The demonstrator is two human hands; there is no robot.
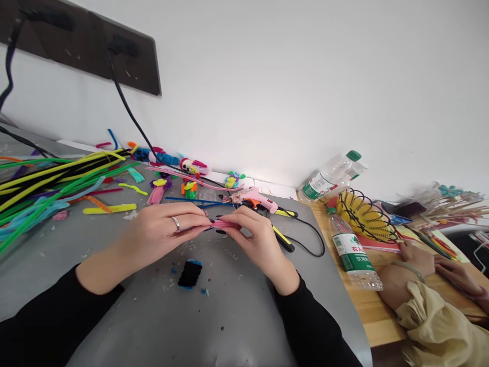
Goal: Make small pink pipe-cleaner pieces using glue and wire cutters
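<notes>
Above the middle of the grey mat [160, 316], my left hand [168, 229] and my right hand [252, 237] meet fingertip to fingertip. Both are pinched closed on a pink pipe cleaner [220, 224], most of it hidden by the fingers. A ring sits on a finger of the left hand. Below the hands lies a small black fuzzy block [190, 273] with blue at its ends. Just beyond the right hand rests a pink glue gun [254, 198], close to yellow-and-black handled pliers or cutters [283, 238].
Pipe cleaners [57, 183] in several colours are heaped at left. Small fuzzy figures [162, 183] line the wall. Water bottles [353, 250] and a yellow basket [362, 216] stand or lie at right, near another person's hands [416, 260]. Cords hang from the socket panel [126, 61].
</notes>
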